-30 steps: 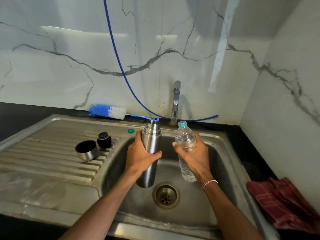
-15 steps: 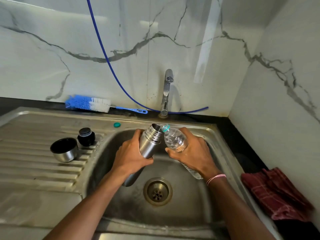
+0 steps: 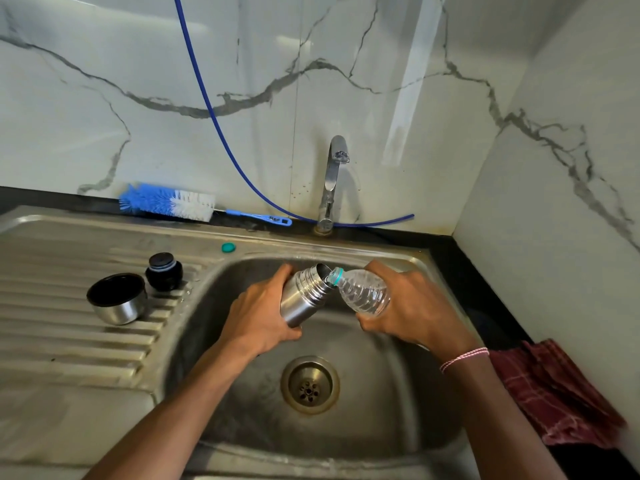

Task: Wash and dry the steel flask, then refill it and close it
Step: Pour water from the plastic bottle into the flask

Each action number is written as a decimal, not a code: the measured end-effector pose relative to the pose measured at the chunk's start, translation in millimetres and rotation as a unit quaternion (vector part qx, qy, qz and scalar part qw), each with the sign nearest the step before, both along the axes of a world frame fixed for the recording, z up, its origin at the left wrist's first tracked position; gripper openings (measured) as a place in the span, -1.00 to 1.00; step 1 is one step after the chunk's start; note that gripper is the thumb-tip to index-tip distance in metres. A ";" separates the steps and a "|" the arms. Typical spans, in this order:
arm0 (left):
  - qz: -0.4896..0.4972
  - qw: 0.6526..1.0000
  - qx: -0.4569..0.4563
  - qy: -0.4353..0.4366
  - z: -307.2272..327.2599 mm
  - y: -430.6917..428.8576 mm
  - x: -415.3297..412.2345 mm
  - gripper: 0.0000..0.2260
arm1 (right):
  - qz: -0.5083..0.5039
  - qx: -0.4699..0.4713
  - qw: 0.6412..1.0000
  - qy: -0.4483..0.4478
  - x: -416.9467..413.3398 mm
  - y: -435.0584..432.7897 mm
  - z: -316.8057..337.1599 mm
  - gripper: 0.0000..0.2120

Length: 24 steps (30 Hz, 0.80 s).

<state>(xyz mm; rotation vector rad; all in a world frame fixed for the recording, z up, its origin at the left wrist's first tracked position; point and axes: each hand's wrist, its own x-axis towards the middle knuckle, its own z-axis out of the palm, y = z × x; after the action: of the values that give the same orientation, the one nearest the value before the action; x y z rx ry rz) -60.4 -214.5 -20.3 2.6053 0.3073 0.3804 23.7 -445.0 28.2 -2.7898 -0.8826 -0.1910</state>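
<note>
Steel flask clamped in left fingers, ridged clear bottle in right fingers.

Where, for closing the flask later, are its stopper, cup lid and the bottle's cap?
stopper (image 3: 163, 277): head view, black side wall.
cup lid (image 3: 119, 310): head view, steel outer wall.
bottle cap (image 3: 229, 247): head view, its top.

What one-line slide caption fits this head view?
Left hand holds tilted steel flask; right hand holds clear plastic bottle at its mouth, over steel sink.
</note>
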 end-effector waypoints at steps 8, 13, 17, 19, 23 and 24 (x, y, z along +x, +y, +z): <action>-0.019 1.000 -0.007 0.007 -2.6 -2.4 -0.7 -0.10 | 0.002 -0.067 0.998 0.004 -1.7 -2.8 8.2 -0.21; -0.021 1.000 -0.018 0.003 -3.2 -3.4 0.7 -0.08 | 0.001 -0.070 0.998 -0.005 -4.9 -2.4 11.0 -0.22; -0.024 0.999 -0.022 -0.006 -4.7 -2.8 1.0 -0.13 | 0.001 -0.068 0.998 -0.006 -7.1 -2.6 11.8 -0.23; -0.025 0.999 -0.028 -0.007 -5.3 -2.5 1.2 -0.13 | -0.001 -0.071 0.997 -0.012 -7.3 -2.7 11.7 -0.22; -0.032 0.999 -0.042 -0.006 -6.7 -2.9 2.1 -0.14 | -0.002 -0.069 0.997 -0.015 -6.6 -2.5 12.3 -0.22; -0.034 0.998 -0.045 -0.007 -7.3 -2.7 2.2 -0.14 | -0.001 -0.070 0.997 -0.014 -6.8 -2.6 12.5 -0.23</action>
<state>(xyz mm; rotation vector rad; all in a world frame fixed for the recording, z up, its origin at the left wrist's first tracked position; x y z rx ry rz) -58.2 -217.2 -27.5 2.5163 0.2242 0.3524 16.9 -447.6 40.7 -2.9242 -0.9335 -0.1758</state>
